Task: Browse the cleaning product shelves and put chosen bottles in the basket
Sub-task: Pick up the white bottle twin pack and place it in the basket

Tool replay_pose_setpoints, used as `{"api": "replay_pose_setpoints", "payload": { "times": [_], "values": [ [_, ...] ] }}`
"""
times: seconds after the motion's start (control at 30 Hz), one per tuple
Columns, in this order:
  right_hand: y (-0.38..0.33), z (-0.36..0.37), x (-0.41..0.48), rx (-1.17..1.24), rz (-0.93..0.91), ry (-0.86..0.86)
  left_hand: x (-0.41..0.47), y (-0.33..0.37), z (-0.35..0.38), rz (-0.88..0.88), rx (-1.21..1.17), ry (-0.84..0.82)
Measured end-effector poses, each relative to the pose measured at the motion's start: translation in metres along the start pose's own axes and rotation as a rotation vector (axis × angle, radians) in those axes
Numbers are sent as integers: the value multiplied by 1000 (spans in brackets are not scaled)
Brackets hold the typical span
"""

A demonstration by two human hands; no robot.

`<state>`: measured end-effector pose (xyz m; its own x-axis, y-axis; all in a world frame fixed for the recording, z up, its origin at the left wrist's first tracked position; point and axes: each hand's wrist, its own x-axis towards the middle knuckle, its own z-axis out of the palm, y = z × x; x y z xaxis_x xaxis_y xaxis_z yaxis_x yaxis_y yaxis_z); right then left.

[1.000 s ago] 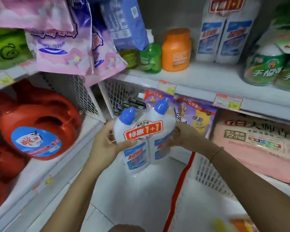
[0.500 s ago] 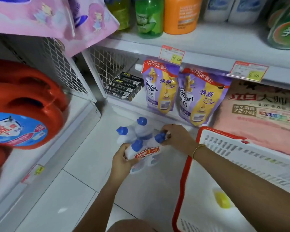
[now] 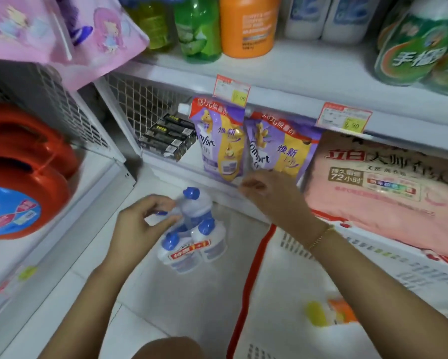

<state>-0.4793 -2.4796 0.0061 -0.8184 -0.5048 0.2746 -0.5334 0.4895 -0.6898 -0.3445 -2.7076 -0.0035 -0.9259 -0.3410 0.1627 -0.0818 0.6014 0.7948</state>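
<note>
Loosely pinching blue-capped bottle [image 3: 192, 211] with left hand [image 3: 140, 226], just beside twin pack [image 3: 192, 252]. Hovering right hand [image 3: 267, 190] by purple pouch [image 3: 277, 151]; too blurred to tell its grip.

Looks like translucent white plastic with glossy blue caps [image 3: 191, 193] on the bottles [image 3: 192, 244], glossy red plastic on the jugs [image 3: 23, 177], shiny printed film on the pouches [image 3: 223, 146], white-coated wire mesh on the shelf divider [image 3: 145, 99], and matt plastic on the basket [image 3: 254, 268].

blue-capped bottle packs [image 3: 192, 251] stand on the white tiled floor [image 3: 166, 307].
</note>
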Motion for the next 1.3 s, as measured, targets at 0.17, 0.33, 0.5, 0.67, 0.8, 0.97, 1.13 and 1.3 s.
{"api": "replay_pose_setpoints", "payload": {
  "times": [0.17,0.33,0.5,0.67,0.8,0.97,1.13,1.3],
  "values": [
    [2,-132,31,-230,-130,575,74,124,8,224,-255,105],
    [71,-199,53,-678,88,468,178,218,61,399,-368,-2],
    [83,-194,55,-900,88,473,285,251,121,297,-378,-19],
    [76,-191,54,-937,73,512,350,280,154,126,-423,105],
    [78,-191,55,-931,64,519,366,279,173,86,-386,168],
    [81,-189,56,-886,50,559,378,248,179,120,-349,162],
    [82,-189,54,-848,40,582,354,248,170,139,-342,142],
    [82,-189,55,-849,13,632,325,263,161,144,-301,-43]
  ]
}}
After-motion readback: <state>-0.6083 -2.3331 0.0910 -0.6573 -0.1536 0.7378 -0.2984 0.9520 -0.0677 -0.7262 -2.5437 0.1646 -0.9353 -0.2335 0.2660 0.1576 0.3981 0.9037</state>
